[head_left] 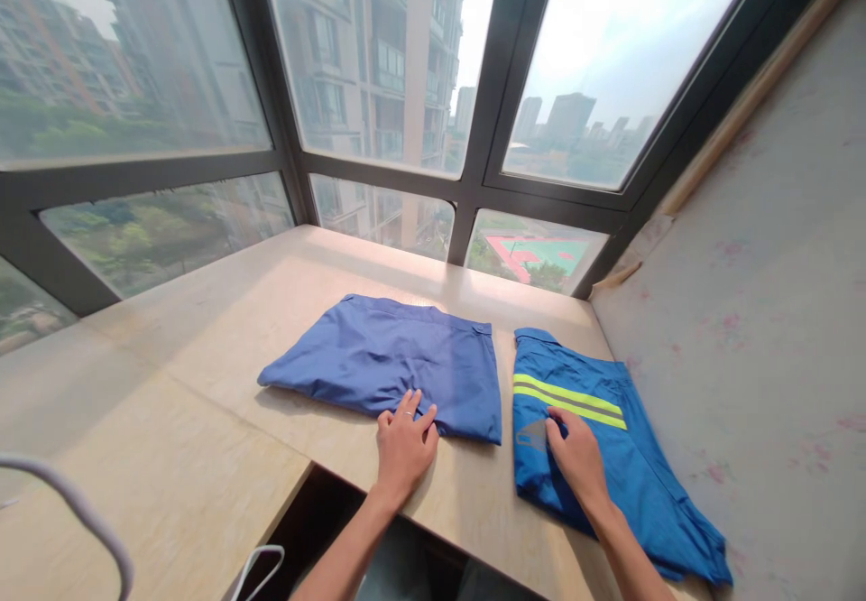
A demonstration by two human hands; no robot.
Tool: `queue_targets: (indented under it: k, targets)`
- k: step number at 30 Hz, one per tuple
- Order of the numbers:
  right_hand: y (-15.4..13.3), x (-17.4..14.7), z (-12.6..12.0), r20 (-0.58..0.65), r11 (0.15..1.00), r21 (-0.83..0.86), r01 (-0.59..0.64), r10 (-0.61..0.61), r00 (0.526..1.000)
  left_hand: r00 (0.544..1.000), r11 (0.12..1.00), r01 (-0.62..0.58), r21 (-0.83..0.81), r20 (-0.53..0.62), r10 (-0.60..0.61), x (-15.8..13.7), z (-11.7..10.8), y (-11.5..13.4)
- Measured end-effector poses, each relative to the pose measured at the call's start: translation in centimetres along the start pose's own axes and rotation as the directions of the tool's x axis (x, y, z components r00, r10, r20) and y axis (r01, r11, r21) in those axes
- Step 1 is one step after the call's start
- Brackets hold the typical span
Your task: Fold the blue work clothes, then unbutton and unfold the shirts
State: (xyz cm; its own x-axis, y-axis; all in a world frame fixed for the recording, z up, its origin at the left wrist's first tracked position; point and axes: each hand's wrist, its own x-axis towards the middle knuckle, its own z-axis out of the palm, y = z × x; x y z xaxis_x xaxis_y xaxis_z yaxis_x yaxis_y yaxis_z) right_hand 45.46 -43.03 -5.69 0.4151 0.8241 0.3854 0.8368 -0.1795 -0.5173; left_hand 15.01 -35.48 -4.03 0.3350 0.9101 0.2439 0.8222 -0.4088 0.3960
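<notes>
A folded dark blue garment lies flat on the light wooden ledge under the windows. My left hand rests palm down on its near edge, fingers spread. To the right lies a brighter blue garment with two yellow-green reflective stripes and a grey patch. My right hand presses flat on it, just below the stripes and beside the patch. Neither hand grips anything.
Large dark-framed windows wrap the far side of the ledge. A pale wall closes off the right, touching the bright garment. A white hanger shows at the lower left. A dark gap opens below the ledge's near edge.
</notes>
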Motion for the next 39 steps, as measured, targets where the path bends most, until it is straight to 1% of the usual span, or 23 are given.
queue_targets:
  k: [2,5,6,8,9,10,14,18,21,26,29,32,34,36,37,38,39]
  targets:
    - [-2.3,1.4,1.2,-0.011,0.995,0.101,0.023,-0.022,1.000,1.000,1.000,-0.001,0.000,-0.008,0.001,0.0,0.2,-0.1]
    - [-6.0,4.3,3.8,0.056,0.967,0.209,0.145,-0.160,0.985,1.000,1.000,0.001,-0.006,-0.014,-0.001,0.0,0.4,-0.2]
    - [-7.2,5.5,4.8,0.091,0.961,0.215,0.174,-0.197,0.976,1.000,1.000,0.001,-0.010,-0.014,-0.002,0.0,0.4,-0.2]
    - [-9.0,8.2,6.7,0.164,0.974,0.137,0.180,-0.201,0.966,1.000,1.000,0.004,-0.020,-0.011,-0.004,0.0,0.5,-0.2]
    - [-9.7,9.6,7.5,0.213,0.987,0.049,0.152,-0.159,0.964,1.000,1.000,0.005,-0.027,-0.010,-0.006,0.0,0.5,-0.2]
    - [-10.3,10.9,8.3,0.262,0.993,-0.056,0.107,-0.089,0.961,1.000,0.999,0.007,-0.034,-0.009,-0.008,0.0,0.5,-0.2]
    - [-11.4,15.1,10.5,0.279,0.978,-0.209,0.002,0.058,0.958,1.000,0.999,0.018,-0.047,-0.006,-0.018,0.0,0.3,-0.1]
    - [-11.6,17.1,11.3,0.295,0.937,-0.333,-0.106,0.210,0.932,1.000,1.000,0.028,-0.011,0.001,-0.028,-0.2,0.3,0.2]
    - [-11.8,17.6,11.0,0.333,0.919,-0.377,-0.119,0.254,0.908,1.000,0.999,-0.002,0.038,0.024,0.001,-0.2,0.7,0.4]
    - [-12.8,17.0,9.9,0.348,0.912,-0.396,-0.109,0.259,0.901,0.995,0.996,-0.064,0.065,0.078,0.059,0.5,1.3,0.2]
    - [-14.0,16.3,9.0,0.309,0.929,-0.352,-0.112,0.229,0.923,0.992,0.994,-0.084,0.064,0.103,0.077,1.4,1.6,-0.1]
    - [-15.3,16.5,7.5,0.236,0.962,-0.260,-0.087,0.151,0.960,0.988,0.990,-0.122,0.068,0.105,0.115,2.9,1.9,-0.6]
    - [-16.3,17.0,5.9,0.180,0.988,-0.138,-0.075,0.100,0.978,0.983,0.986,-0.159,0.058,0.104,0.152,4.4,2.1,-0.9]
    - [-17.4,17.2,3.9,0.074,0.992,0.110,-0.069,0.061,0.995,0.978,0.984,-0.180,-0.003,0.109,0.179,6.6,2.2,-1.3]
    - [-18.1,17.0,2.8,0.000,0.964,0.261,-0.043,0.045,0.999,0.976,0.982,-0.173,-0.081,0.118,0.182,7.9,2.2,-1.5]
    - [-18.7,16.5,1.7,-0.078,0.920,0.392,0.006,0.027,0.997,0.976,0.964,-0.147,-0.221,0.125,0.178,9.4,2.1,-1.7]
    - [-19.3,15.7,0.6,-0.147,0.874,0.480,0.077,-0.007,0.989,0.978,0.910,-0.085,-0.406,0.140,0.154,10.9,2.1,-1.7]
